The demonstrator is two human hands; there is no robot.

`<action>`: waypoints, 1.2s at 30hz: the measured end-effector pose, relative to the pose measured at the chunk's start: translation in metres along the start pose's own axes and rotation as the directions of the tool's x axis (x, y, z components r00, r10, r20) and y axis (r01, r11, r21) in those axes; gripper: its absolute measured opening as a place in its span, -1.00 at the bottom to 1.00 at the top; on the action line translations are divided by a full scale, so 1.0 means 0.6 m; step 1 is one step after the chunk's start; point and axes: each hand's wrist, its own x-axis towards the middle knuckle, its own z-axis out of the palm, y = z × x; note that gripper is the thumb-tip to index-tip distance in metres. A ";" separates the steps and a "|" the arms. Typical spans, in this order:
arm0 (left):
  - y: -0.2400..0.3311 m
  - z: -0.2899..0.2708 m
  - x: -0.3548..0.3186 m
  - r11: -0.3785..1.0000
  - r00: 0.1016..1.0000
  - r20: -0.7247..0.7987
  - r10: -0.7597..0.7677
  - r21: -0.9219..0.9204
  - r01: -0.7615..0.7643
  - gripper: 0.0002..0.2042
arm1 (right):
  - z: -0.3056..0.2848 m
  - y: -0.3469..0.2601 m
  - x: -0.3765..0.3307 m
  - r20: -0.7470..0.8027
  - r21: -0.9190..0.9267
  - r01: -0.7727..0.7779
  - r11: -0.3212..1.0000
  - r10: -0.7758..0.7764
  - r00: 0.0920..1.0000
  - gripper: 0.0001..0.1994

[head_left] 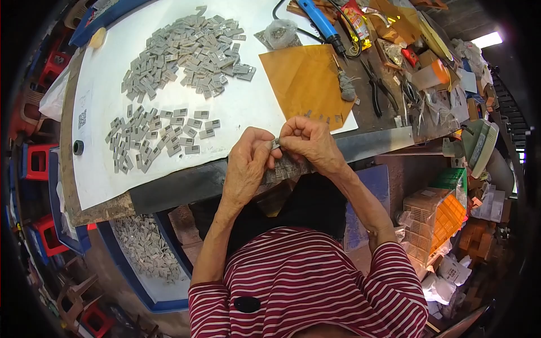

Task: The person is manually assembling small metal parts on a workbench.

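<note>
My left hand [246,166] and my right hand [310,143] meet at the table's near edge, both pinching a small grey metal piece [276,144] between their fingertips. Under the fingers hangs a grey strip of joined pieces [284,169]. A large heap of the same grey pieces [186,53] lies on the white sheet [248,107] at the far side. A flatter, spread-out group of grey pieces [152,138] lies nearer, left of my hands.
A brown paper sheet [307,81] lies right of the heap. A blue-handled tool [320,21], pliers [376,87] and clutter fill the right end. A blue tray of grey pieces [147,248] sits under the table. Red stools [36,160] stand left, and boxes [434,217] right.
</note>
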 end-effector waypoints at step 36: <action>-0.001 -0.011 -0.013 0.947 0.986 -0.077 0.147 0.299 -0.118 -0.82 | 0.009 0.015 0.005 0.046 0.275 -0.061 0.960 0.050 0.998 -0.91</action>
